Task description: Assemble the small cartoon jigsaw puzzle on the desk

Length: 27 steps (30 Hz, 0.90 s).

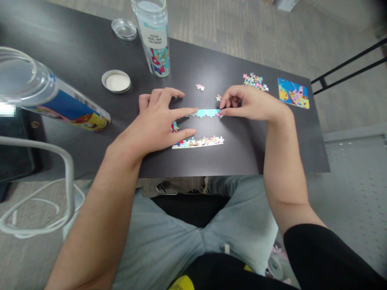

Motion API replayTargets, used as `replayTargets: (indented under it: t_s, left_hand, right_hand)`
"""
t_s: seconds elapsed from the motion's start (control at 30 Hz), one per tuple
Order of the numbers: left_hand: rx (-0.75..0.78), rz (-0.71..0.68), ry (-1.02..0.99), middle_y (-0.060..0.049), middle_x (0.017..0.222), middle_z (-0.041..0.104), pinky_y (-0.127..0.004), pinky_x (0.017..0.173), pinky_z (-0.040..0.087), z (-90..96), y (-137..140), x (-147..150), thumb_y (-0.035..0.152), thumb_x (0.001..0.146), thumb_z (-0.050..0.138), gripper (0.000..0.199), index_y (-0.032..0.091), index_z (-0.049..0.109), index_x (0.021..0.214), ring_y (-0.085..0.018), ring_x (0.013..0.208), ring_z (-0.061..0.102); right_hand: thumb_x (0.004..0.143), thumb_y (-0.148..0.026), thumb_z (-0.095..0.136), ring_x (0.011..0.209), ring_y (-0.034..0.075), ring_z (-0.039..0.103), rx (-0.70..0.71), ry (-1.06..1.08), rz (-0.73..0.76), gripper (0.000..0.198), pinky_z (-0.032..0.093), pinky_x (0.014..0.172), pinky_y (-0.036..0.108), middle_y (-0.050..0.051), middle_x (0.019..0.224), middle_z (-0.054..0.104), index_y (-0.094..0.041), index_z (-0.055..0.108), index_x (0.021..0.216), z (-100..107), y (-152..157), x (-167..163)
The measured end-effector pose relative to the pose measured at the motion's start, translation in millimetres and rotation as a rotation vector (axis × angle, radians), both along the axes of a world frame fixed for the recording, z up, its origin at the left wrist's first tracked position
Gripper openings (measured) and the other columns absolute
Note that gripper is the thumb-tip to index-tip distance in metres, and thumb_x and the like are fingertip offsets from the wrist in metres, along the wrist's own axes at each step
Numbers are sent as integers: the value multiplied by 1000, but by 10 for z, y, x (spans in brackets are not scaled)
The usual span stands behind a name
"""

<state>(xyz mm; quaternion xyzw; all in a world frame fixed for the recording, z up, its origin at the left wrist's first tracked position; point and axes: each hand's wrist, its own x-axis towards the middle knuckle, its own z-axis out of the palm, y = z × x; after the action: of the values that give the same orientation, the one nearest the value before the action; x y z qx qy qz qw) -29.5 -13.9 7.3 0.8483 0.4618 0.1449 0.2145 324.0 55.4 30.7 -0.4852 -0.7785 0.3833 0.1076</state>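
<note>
A partly joined jigsaw puzzle border lies on the dark table: a light-blue upper strip [208, 113], a colourful lower strip [211, 141], and a short left side partly hidden under my left hand. My left hand [157, 121] is spread over that left side, its index fingertip resting on the upper strip and its thumb just above the lower one. At the upper strip's right end, my right hand [242, 102] pinches a small pink-and-blue puzzle piece [221, 114]. A loose pinkish piece [218, 98] lies by its bent fingers, and another loose piece [200, 87] sits farther back.
A pile of puzzle pieces [255, 81] and a picture card [293, 93] lie at the right. Two clear tubes, one tall [155, 44] and one blue [72, 100], stand left with round lids [124, 29]. A white cable [69, 181] loops at lower left.
</note>
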Motion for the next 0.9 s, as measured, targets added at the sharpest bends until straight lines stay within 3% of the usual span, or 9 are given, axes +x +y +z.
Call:
replayTargets:
  t_s: [0.2,0.33,0.43,0.6,0.73,0.9]
  left_hand:
    - [14,-8,32,-13,197,60,-85,143,39,-7,-13,0,72,124,70,61,40,88,173,-58,177,49]
    - [18,-15,37,-16,197,58,-81,145,38,-34,-7,-8,75,128,60,65,38,88,174,-55,179,48]
    - [13,-4,18,-12,196,59,-80,145,37,-46,1,-12,87,124,58,72,43,88,173,-55,178,47]
    - [-13,8,13,-10,191,64,-84,143,38,-16,1,2,105,106,67,91,43,90,170,-58,175,45]
    - [-13,9,30,-10,194,62,-83,143,38,-3,-1,7,97,111,64,86,43,88,173,-57,176,46]
    - [-10,0,30,-9,189,68,-84,142,38,-2,-2,-1,93,105,77,84,47,86,176,-58,176,44]
  right_hand:
    - [89,-77,109,80,24,63,2,2,9,48,49,73,43,2,86,80,-34,90,98,-19,22,10]
    - [89,-79,109,81,25,63,23,20,-15,50,51,75,45,3,87,79,-35,90,98,-8,10,18]
    - [83,-82,114,84,26,63,33,35,-26,55,53,79,47,3,91,78,-35,89,97,16,-6,27]
    - [79,-80,116,85,26,62,21,26,-13,55,53,78,47,3,91,76,-35,91,98,25,-8,29]
    - [78,-84,115,86,27,63,20,20,-11,58,54,78,47,2,90,77,-35,90,95,11,-3,16]
    - [80,-83,115,87,27,65,35,16,-8,56,54,80,48,3,92,79,-35,88,93,8,-9,6]
